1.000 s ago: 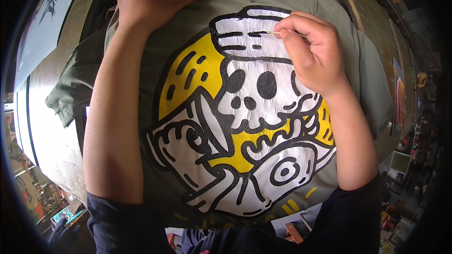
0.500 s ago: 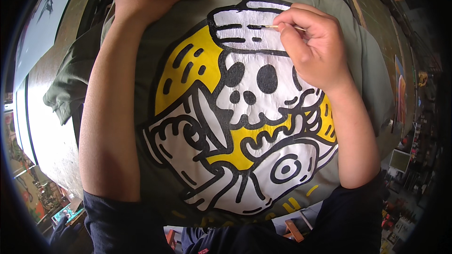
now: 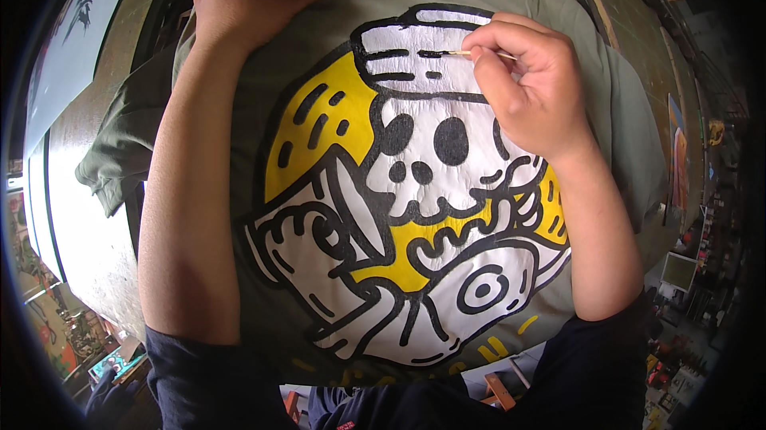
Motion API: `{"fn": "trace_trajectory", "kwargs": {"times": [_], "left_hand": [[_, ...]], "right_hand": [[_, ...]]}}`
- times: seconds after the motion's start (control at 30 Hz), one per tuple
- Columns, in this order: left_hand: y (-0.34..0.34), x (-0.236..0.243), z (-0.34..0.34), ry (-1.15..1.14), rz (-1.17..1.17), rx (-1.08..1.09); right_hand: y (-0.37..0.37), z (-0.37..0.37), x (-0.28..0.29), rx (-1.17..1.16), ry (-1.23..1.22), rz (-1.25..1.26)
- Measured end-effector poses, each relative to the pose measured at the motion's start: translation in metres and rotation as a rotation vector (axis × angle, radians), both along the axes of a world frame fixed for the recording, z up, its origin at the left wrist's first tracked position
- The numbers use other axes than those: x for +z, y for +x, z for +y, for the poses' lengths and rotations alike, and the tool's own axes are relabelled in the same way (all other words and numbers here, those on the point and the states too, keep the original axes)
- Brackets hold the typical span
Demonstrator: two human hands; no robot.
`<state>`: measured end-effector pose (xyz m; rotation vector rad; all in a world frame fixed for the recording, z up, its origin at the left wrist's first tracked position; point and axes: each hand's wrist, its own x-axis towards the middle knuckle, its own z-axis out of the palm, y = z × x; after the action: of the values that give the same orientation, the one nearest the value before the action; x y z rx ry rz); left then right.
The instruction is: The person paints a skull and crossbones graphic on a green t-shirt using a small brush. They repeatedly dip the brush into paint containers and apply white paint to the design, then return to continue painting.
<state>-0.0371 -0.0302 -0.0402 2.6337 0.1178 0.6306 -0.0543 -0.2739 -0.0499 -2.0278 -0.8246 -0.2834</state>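
A grey-green T-shirt (image 3: 630,131) lies spread out in front of me. Its large print (image 3: 443,191) shows a white skull with black outlines, yellow patches and a white shape with an eye. Between the thumb and fingers of my right hand (image 3: 538,83) is a thin paintbrush (image 3: 461,53). Its black-coated tip touches a short black dash on the white area above the skull. My left hand (image 3: 249,3) rests on the cloth at the upper left, thumb stretched out toward the middle; its other fingertips are partly cut off by the upper edge.
The shirt covers a work table (image 3: 100,246), which shows along the left. A pale sheet with a dark plant-like drawing (image 3: 84,3) lies at the upper left. A wooden stool-like piece (image 3: 500,392) is below the near edge. Cluttered shelves and small items line the right.
The whole scene sits slightly lower in the picture. Both hands keep nearly the same places on the shirt, and the brush tip stays at the same black dash.
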Motion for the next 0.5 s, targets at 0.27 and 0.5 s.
{"fn": "trace_trajectory", "kwargs": {"times": [0.27, 0.5], "left_hand": [[0.002, -0.004, 0.000, 0.009, -0.013, 0.008], [0.004, -0.009, 0.004, 0.054, -0.012, 0.024]], "right_hand": [[0.001, 0.000, 0.000, 0.014, -0.012, -0.013], [0.000, 0.001, -0.001, 0.014, -0.025, 0.000]]}}
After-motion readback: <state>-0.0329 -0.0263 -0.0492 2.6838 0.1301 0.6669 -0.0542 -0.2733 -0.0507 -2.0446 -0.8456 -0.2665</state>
